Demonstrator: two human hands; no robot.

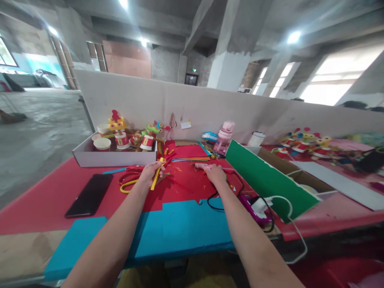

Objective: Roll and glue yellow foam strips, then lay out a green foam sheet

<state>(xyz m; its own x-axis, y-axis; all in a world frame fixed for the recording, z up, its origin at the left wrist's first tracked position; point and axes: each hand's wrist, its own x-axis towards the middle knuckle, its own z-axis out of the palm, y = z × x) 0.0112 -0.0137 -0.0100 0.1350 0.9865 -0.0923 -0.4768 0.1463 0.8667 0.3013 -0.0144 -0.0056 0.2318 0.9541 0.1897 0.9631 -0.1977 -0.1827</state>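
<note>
Head view: the left hand (151,173) is nearly closed, thumb and fingers pinching a flat, narrow yellow strip (156,179) that points toward the near side. The right hand (216,175) is curled over the rear of a pink glue gun (199,165), nozzle facing left, above the smooth red table covering (33,204). Near side: matte blue sheets (183,224) with straight, stepped edges. Left: a glossy black rectangular phone (89,196); beside it, scissors with looped yellow handles (127,187). Far left: an open white box (114,159) containing round paper cups (102,144) and figures built on red-and-white cups. Right: a flat green panel (268,180) and a rounded purple power strip (255,212).

The right palm conceals the glue gun's grip; its fingertips are indistinct. The left forearm partly covers the scissors. Both forearms are cut off at the lower frame edge. Small scraps between the hands are blurred.
</note>
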